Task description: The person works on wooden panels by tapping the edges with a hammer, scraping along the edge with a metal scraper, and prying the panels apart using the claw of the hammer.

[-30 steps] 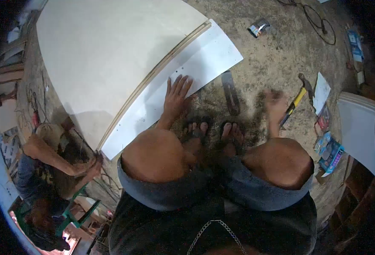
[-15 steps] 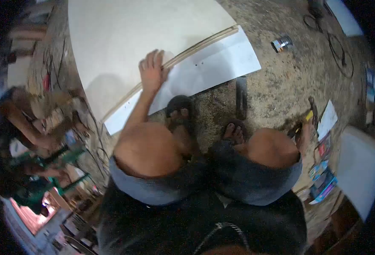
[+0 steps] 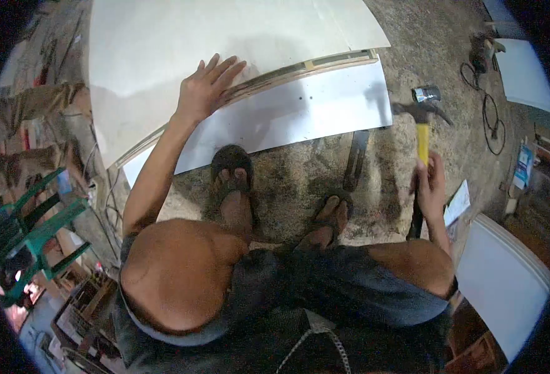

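My left hand [image 3: 207, 92] lies flat with spread fingers on a large pale panel [image 3: 156, 50], close to its layered wooden edge. Beneath that edge, a white board [image 3: 268, 121] sticks out toward my feet, with two small dark dots on it. My right hand [image 3: 432, 184] is wrapped round the handle of a hammer [image 3: 423, 143], yellow near the top and dark lower down. The hammer's head is up, to the right of the board's right end and apart from my left hand.
A small can [image 3: 425, 93] lies on the stained floor behind the hammer head. Near my right foot is a dark flat bar [image 3: 356, 159]. A black cable [image 3: 492, 124] curls at the right, above white panels [image 3: 505, 262]. Green plastic furniture [image 3: 50, 230] stands at the left.
My right hand has lifted the hammer from low by my right knee to upright beside the board. My left hand remains on the panel, its fingers more spread. The view has shifted.
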The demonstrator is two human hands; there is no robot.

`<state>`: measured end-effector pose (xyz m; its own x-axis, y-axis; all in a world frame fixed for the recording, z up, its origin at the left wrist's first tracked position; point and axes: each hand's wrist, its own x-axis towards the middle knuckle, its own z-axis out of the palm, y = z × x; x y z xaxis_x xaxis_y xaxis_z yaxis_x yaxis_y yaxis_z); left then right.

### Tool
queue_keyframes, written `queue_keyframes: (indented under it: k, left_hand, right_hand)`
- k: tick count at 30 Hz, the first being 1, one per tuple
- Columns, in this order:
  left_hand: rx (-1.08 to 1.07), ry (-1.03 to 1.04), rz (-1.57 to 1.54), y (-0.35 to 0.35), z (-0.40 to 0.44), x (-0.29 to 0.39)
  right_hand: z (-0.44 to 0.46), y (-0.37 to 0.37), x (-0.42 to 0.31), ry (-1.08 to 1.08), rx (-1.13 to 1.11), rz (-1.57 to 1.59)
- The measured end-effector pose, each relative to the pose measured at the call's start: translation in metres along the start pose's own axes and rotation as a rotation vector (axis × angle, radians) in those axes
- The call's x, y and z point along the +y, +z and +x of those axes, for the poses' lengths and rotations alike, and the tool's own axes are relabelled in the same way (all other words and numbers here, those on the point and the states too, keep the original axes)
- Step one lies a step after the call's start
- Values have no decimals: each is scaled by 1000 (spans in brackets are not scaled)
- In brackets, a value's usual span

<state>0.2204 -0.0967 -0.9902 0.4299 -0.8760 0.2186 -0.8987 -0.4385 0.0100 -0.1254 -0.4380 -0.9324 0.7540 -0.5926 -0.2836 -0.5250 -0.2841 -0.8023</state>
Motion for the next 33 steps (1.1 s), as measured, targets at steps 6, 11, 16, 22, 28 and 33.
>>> queue_keyframes:
  k: [6, 11, 16, 22, 28, 33]
  left_hand:
    - [167, 22, -121, 4, 1, -3]
    - [143, 46, -165, -2, 7, -3]
    - [152, 32, -231, -11, 10, -1]
    - [176, 46, -225, -16, 16, 1]
    - [179, 19, -259, -27, 21, 8]
    - [184, 33, -282, -30, 23, 8]
  right_hand:
    - [50, 47, -46, 121, -158, -115]
    - [51, 66, -36, 100, 2, -127]
    - [48, 83, -36, 95, 120, -109]
    - [65, 134, -30, -153, 345, -27]
    - [70, 159, -38, -23, 380, -44]
    - [75, 157, -36, -144, 426, -85]
